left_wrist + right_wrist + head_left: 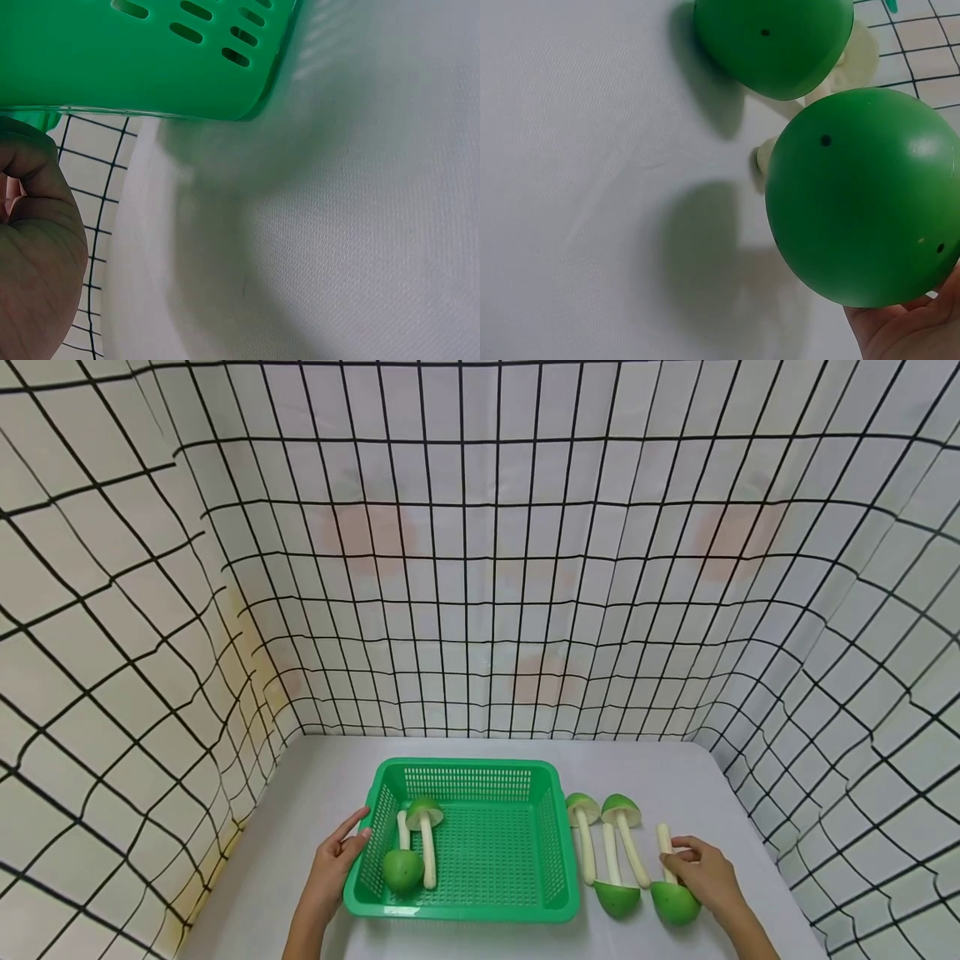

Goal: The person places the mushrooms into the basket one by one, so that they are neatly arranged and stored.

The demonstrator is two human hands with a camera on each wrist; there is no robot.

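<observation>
A green plastic basket (461, 912) rests on the table with two green-capped, pale-stemmed toy mushrooms inside its left part: one cap down (402, 870), one cap up (425, 814). My left hand (330, 862) grips the basket's left rim with thumb and fingers; in the left wrist view the hand (37, 247) is curled at the rim. On the right, my right hand (707, 874) pinches the stem of another toy mushroom (677, 903). Its green cap (866, 199) hides most of the fingers in the right wrist view.
Three more toy mushrooms lie between the basket and my right hand: two with caps away from me (582, 808) (622, 811), one cap toward me (617, 899). Black wire grid (495, 557) encloses the white table (322, 768) at the back and sides.
</observation>
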